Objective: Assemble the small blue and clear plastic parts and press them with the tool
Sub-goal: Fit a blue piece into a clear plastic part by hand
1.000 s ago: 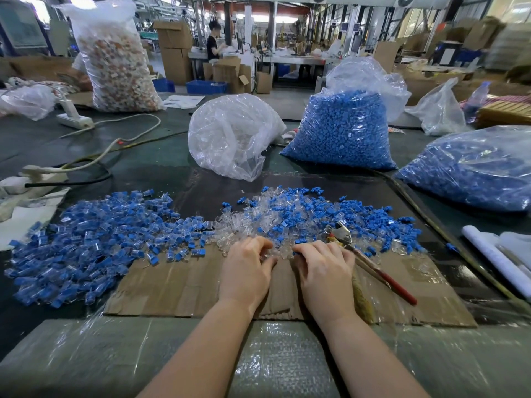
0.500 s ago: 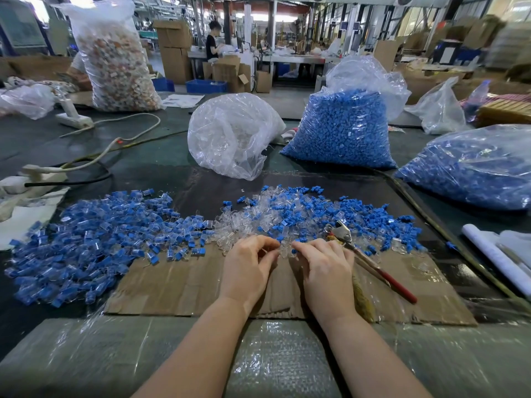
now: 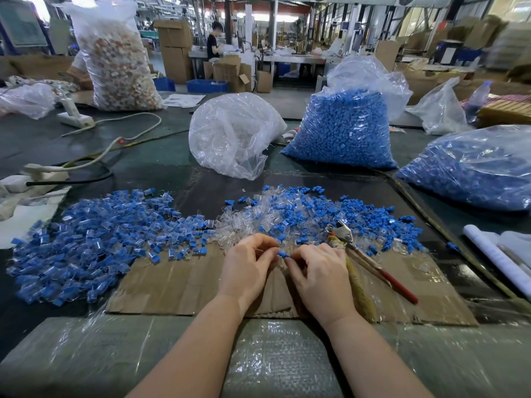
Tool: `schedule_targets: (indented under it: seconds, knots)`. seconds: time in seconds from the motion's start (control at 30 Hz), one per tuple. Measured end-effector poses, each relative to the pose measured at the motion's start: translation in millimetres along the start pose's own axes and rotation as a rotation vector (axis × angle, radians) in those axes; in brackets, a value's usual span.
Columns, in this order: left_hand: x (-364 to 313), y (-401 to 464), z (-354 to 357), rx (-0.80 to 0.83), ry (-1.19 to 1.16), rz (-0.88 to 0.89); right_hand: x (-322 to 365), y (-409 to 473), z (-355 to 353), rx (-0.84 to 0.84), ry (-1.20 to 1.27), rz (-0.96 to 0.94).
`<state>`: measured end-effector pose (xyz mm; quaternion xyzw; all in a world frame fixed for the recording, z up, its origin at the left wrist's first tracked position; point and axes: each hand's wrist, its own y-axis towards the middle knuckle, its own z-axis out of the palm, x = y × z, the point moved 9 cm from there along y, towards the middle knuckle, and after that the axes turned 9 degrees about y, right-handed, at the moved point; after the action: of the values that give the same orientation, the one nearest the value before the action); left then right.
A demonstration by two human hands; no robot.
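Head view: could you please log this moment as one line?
left hand: pinching | right hand: pinching small blue part | pliers: idle on cardboard

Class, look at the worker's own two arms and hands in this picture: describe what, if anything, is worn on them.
Both forearms are bare up to the frame's lower edge: no sleeves show. The left hand and right hand wear no gloves, and no rings, watch or wristband can be seen on their backs or wrists.

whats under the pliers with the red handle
The pliers lie on the brown cardboard sheet, head among loose blue and clear parts. Whatever lies directly beneath them is hidden.
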<state>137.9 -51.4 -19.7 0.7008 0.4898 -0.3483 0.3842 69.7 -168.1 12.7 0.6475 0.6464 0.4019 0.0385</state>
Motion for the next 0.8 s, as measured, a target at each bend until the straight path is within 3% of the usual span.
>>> schedule_targets:
  seconds: [0.2, 0.37, 0.53, 0.8]
  knots:
    - [-5, -2, 7, 0.037, -0.074, 0.035, 2, 0, -1, -0.025, -0.054, -0.010]
    - [-10, -3, 8, 0.040, 0.015, 0.110, 3, 0, -2, -0.017, -0.038, -0.027]
    - [0, 1, 7, 0.054, -0.073, -0.001, -6, 0, 3, 0.029, 0.053, 0.009]
    - [-3, 1, 8, 0.106, -0.147, -0.033, -3, 1, 3, 0.072, 0.133, -0.014]
